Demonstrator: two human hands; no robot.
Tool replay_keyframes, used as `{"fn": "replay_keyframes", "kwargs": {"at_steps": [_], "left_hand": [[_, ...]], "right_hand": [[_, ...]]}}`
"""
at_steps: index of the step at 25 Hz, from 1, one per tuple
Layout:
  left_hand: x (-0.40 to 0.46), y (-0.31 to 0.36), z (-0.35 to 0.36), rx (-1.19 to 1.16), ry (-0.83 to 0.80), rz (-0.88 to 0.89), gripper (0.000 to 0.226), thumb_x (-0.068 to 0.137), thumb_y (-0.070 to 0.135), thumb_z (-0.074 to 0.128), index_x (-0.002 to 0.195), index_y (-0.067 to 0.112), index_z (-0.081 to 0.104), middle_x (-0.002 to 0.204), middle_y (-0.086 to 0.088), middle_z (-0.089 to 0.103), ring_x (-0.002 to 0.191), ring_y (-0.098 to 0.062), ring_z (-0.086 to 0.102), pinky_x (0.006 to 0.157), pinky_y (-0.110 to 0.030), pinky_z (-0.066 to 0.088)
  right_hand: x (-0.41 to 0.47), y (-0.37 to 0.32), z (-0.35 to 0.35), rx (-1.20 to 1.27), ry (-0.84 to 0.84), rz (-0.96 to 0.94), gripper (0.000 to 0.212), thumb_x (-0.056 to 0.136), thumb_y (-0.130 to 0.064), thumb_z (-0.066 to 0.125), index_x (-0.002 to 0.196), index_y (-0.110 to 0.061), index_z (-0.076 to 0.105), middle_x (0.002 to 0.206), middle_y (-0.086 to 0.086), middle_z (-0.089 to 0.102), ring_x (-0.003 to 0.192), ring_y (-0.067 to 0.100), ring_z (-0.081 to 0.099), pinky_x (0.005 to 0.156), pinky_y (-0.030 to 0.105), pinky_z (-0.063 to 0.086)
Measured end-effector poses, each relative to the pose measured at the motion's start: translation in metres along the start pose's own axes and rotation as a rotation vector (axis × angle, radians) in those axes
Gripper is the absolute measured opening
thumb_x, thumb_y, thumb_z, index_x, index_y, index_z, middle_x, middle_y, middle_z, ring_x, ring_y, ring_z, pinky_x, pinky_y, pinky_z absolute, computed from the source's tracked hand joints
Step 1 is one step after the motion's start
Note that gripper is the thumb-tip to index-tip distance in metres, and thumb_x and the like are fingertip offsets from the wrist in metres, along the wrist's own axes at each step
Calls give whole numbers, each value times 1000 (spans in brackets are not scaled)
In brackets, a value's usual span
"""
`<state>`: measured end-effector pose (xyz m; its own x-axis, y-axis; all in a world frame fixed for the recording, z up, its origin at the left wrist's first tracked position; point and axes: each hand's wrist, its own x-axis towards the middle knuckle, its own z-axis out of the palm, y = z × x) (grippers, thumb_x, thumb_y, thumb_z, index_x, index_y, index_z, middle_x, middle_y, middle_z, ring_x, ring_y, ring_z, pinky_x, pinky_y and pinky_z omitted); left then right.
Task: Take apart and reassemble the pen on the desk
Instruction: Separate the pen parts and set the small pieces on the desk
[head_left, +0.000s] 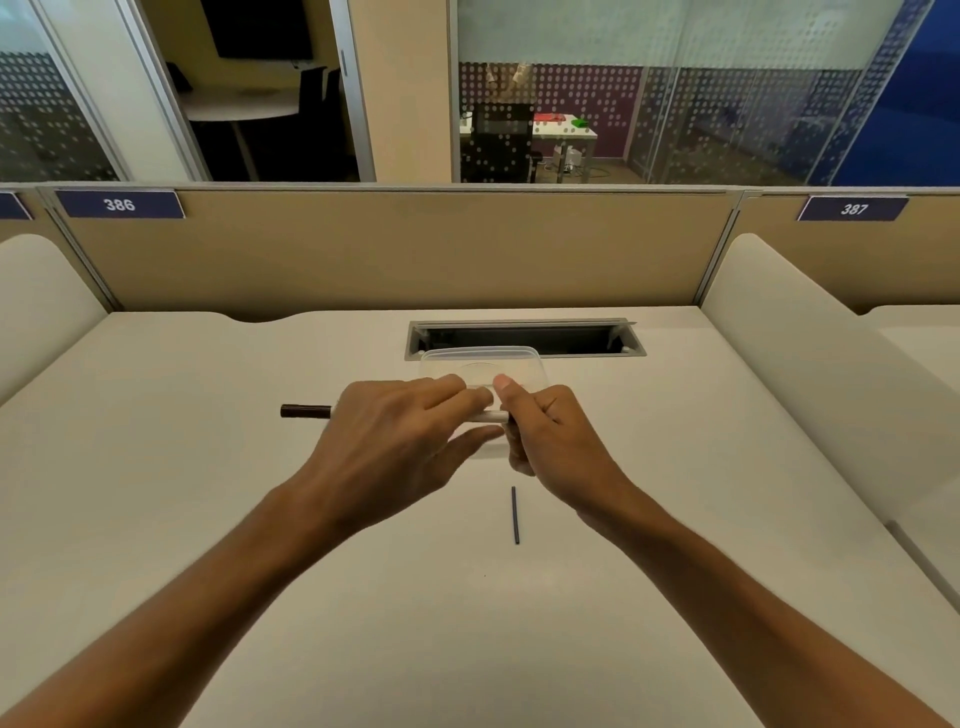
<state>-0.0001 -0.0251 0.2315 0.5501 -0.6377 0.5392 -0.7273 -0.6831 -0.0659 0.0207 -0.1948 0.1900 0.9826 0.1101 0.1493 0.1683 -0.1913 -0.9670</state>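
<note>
Gripping a slim white pen barrel with a dark brown cap end (306, 411), the left hand (387, 431) closes thumb and fingers around its middle; the right hand (550, 431) pinches the barrel's opposite tip, remaining fingers curled. Pen held level above the centre of the pale cream desk (208, 493). Thin dark blue ink refill (515, 514): lying loose on the desk, near the right wrist. Clear plastic lidded container (519, 361): behind the hands, just before the grey cable slot (524, 338) at the desk's far edge.

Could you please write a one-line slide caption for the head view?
Both hands, left hand and right hand, hold the pen above the desk; a thin dark refill lies nearer.
</note>
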Motion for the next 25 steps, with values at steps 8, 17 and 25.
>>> {"fn": "replay_keyframes", "kwargs": {"at_steps": [8,17,25], "left_hand": [[5,-12,-5,-574,-85,-138,30,93,37,57,83,13,74,55,6,61,46,-15,54,47,-25,45],[7,-6,-13,-568,-20,-145,16,88,31,67,89,18,76,64,12,66,53,-10,58,50,-29,49],[3,-6,-2,127,20,95,14,83,20,74,89,7,72,59,-5,60,39,-21,44,46,-20,26]], "right_hand": [[-7,-6,-1,-200,130,-558,59,103,-26,41,46,-12,44,42,-9,37,39,9,37,45,14,30],[-4,-5,-8,-446,285,-881,56,104,-28,37,52,-10,48,45,2,42,41,8,32,46,18,25],[0,-6,8,108,80,112,52,103,-35,40,55,-14,45,38,-13,40,38,2,42,43,7,37]]}}
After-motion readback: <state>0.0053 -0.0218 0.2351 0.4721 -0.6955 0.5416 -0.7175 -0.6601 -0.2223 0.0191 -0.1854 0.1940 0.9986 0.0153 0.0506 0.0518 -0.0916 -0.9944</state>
